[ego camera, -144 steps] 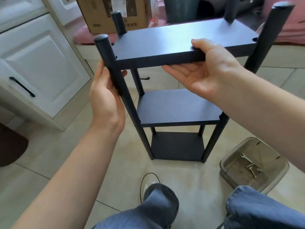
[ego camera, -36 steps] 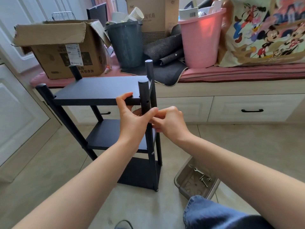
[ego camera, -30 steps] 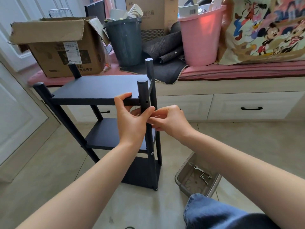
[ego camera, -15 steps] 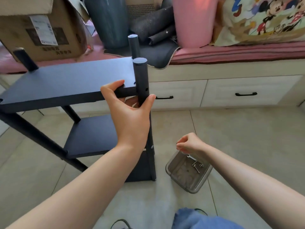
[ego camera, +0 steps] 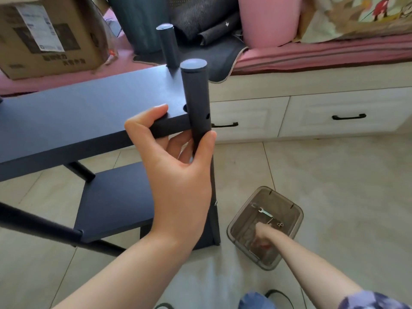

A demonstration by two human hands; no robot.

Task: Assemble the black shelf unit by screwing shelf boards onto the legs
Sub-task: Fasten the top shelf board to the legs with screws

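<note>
Brown cardboard box (ego camera: 51,39) on pink bench cushion (ego camera: 323,54), far left. Black three-board shelf unit (ego camera: 89,112) on tiled floor (ego camera: 345,186), left hand (ego camera: 178,172) gripping front round leg (ego camera: 197,103). Right hand (ego camera: 264,234) blurred inside clear plastic tray (ego camera: 294,217) beside small spanner (ego camera: 265,212); grip unclear.

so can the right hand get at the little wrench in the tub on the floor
Probably yes: the right hand is already down inside the open tub, and the wrench lies uncovered just beyond its fingers, with nothing between them.
</note>
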